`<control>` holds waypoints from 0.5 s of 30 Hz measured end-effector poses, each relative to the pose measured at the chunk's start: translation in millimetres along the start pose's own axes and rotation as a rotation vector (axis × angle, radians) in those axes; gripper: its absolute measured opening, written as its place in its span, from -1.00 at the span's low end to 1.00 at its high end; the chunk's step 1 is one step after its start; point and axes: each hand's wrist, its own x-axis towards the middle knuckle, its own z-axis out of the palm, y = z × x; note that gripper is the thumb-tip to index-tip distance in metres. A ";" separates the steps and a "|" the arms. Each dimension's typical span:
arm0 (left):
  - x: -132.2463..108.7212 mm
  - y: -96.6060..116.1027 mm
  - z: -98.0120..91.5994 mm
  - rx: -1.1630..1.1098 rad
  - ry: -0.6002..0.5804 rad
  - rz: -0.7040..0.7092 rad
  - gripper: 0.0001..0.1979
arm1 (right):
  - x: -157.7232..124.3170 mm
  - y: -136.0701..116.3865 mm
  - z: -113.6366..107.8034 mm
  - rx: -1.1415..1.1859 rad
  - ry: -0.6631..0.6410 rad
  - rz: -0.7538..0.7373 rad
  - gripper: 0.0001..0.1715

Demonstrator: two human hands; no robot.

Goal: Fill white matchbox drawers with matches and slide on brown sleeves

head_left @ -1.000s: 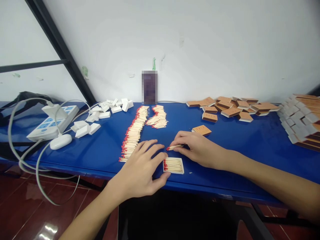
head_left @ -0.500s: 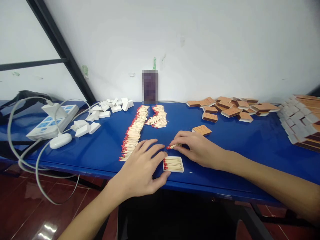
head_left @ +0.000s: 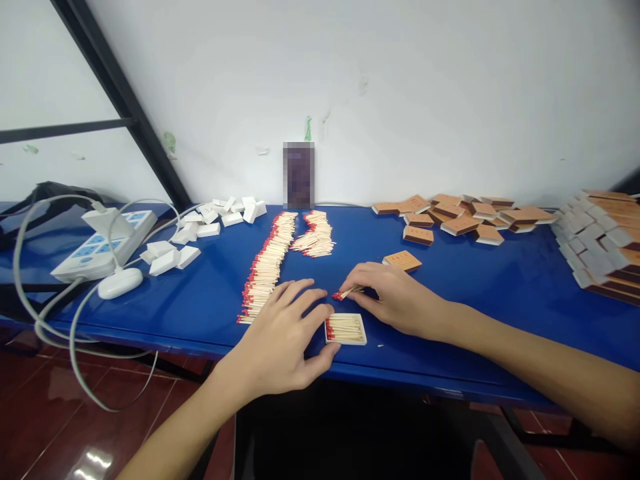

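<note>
In the head view a white matchbox tray [head_left: 364,331] lies on the blue table, part filled with red-tipped matches [head_left: 346,327]. My left hand [head_left: 293,333] steadies its left end between thumb and index finger, the other fingers spread over the table. Just above the tray, my right hand [head_left: 395,297] pinches a small bunch of matches [head_left: 350,291], heads pointing left. Beyond my left hand runs a long row of matches [head_left: 267,263], with a smaller pile of matches [head_left: 317,235] beside it. An orange matchbox sleeve [head_left: 403,261] sits behind my right hand.
White empty trays [head_left: 209,230] are heaped at the left, near a power strip [head_left: 103,243] with looping white cables. More orange sleeves [head_left: 460,225] lie scattered back right. Matchboxes [head_left: 595,240] are stacked at far right. A blurred dark object [head_left: 299,175] leans against the wall.
Almost nothing differs. Both hands keep their places, the left at the tray and the right pinching the matches; the whole view has shifted very slightly.
</note>
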 end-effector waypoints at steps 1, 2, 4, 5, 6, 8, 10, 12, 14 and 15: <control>0.0 -0.1 0.1 -0.001 0.005 0.001 -0.71 | 0.1 0.1 0.2 0.006 0.004 -0.001 -0.79; 0.0 -0.1 0.1 -0.002 0.011 0.003 -0.71 | 0.2 0.2 0.3 0.013 0.006 -0.001 -0.79; 0.1 -0.3 0.3 -0.006 0.018 0.008 -0.71 | 0.6 0.3 0.3 0.027 0.009 0.002 -0.80; 0.1 -0.5 0.4 -0.007 0.020 0.009 -0.71 | 0.7 0.4 0.2 0.035 0.010 0.007 -0.80; 0.2 -0.6 0.6 -0.007 0.021 0.011 -0.71 | 0.7 0.4 0.2 0.041 0.011 0.014 -0.80; 0.7 -0.8 0.8 -0.005 0.020 0.011 -0.71 | 0.7 0.4 0.2 0.050 0.010 0.031 -0.81; 1.2 -0.9 0.9 -0.003 0.015 0.009 -0.71 | 0.6 0.6 0.7 0.054 0.013 0.041 -0.82; 1.5 -0.9 0.8 -0.002 0.009 0.007 -0.70 | 0.6 0.8 1.6 0.047 0.024 0.038 -0.83; 1.5 -0.8 0.6 -0.004 0.011 0.006 -0.71 | 0.5 1.4 2.9 0.039 0.040 0.033 -0.85; 1.4 -0.8 0.5 -0.005 0.016 0.006 -0.71 | 0.4 1.8 3.6 0.037 0.048 0.030 -0.85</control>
